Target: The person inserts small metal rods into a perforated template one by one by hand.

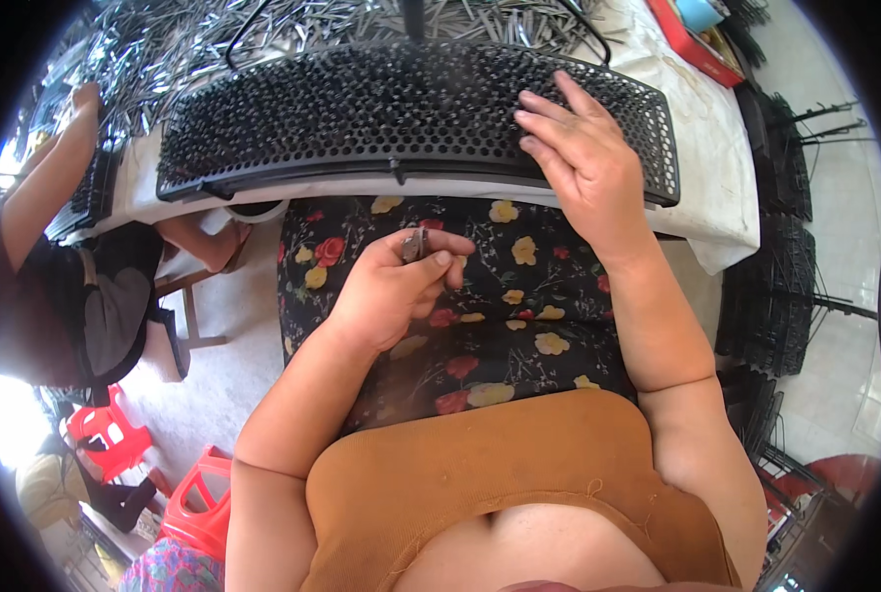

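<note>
A long black perforated rack (362, 155) lies along the table's near edge. Small dark pieces seem to fill most of its holes, while bare holes show at its right end. My right hand (588, 163) is over the rack's right part, fingers stretched out and apart, with nothing visible in it. Whether the fingertips touch the rack I cannot tell. Above my lap, my left hand (391, 286) is closed, its thumb bent against the fingers. A small dark grey metallic thing (415, 245) shows at its index finger; its kind is unclear.
Behind the rack spreads a heap of thin dark strips (332, 25) on a white-covered table (712, 187). A red box (702, 49) stands at the far right. Black racks (771, 286) are stacked to the right. Another person's arm (56, 187) reaches in from the left, near red stools (199, 503).
</note>
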Demonstrator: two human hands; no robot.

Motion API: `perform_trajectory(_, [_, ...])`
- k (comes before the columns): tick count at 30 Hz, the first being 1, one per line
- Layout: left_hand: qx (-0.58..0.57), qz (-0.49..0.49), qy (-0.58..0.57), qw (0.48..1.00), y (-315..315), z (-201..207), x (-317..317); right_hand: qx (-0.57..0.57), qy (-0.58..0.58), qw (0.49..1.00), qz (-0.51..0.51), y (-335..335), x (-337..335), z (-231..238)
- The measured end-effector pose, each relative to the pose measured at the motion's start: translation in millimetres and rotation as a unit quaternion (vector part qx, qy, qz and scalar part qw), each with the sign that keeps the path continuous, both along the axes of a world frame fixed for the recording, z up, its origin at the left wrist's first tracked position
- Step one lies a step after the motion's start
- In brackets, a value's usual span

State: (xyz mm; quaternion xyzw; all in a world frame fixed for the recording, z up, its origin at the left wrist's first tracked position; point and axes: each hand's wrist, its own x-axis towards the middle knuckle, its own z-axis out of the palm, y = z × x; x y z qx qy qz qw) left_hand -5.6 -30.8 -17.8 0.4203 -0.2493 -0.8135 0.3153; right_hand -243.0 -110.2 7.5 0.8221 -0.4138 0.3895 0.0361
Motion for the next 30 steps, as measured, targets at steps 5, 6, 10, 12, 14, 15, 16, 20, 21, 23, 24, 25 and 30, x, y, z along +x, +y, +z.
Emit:
perform_trajectory(5, [-0.017,-0.025,0.098,0.995,5.0,3.0,0.2,0.233,-0.151,0.952,0.127,45.4,30.4,10.3])
perform_trajectory(6, [-0.023,-0.038,0.126,0.991,5.8,2.9,-1.3,0.361,-0.223,0.893,0.151,57.8,37.5,4.7])
perform_trajectory(10, [-0.028,-0.076,0.048,0.996,9.5,7.7,-6.1,0.523,-0.290,0.780,0.185,70.0,52.2,-1.5])
perform_trajectory(12, [-0.040,-0.085,0.024,0.995,10.9,5.3,-5.1,0.526,-0.305,0.772,0.185,71.3,54.6,-5.4])
perform_trajectory(14, [-0.053,-0.096,-0.001,0.994,12.0,5.1,-5.9,0.467,-0.288,0.814,0.190,73.3,56.1,-11.8])
perform_trajectory(15, [-0.053,-0.087,-0.013,0.995,12.4,6.0,-7.3,0.436,-0.279,0.834,0.191,73.9,56.4,-13.1])
perform_trajectory(16, [-0.053,-0.079,-0.026,0.995,12.2,7.2,-8.8,0.435,-0.280,0.835,0.189,74.5,56.2,-12.9])
perform_trajectory(20, [-0.014,-0.103,-0.020,0.994,7.7,14.2,-8.3,0.515,-0.356,0.763,0.159,77.0,55.4,-2.6])
perform_trajectory(21, [0.002,-0.066,-0.012,0.998,9.5,9.5,-11.2,0.582,-0.416,0.686,0.131,77.3,54.5,1.1])
perform_trajectory(23, [0.016,-0.036,-0.001,0.999,10.5,5.8,-12.3,0.565,-0.424,0.693,0.143,73.6,50.6,-4.3])
perform_trajectory(24, [0.021,-0.045,0.021,0.999,9.6,6.3,-10.0,0.538,-0.464,0.686,0.155,72.9,50.5,-4.4])
perform_trajectory(25, [0.027,-0.053,0.042,0.997,8.7,6.8,-10.4,0.511,-0.502,0.678,0.167,71.9,48.6,-4.4])
perform_trajectory(30, [0.043,-0.077,0.017,0.996,4.7,10.6,-16.8,0.369,-0.425,0.824,0.068,47.2,15.4,13.3])
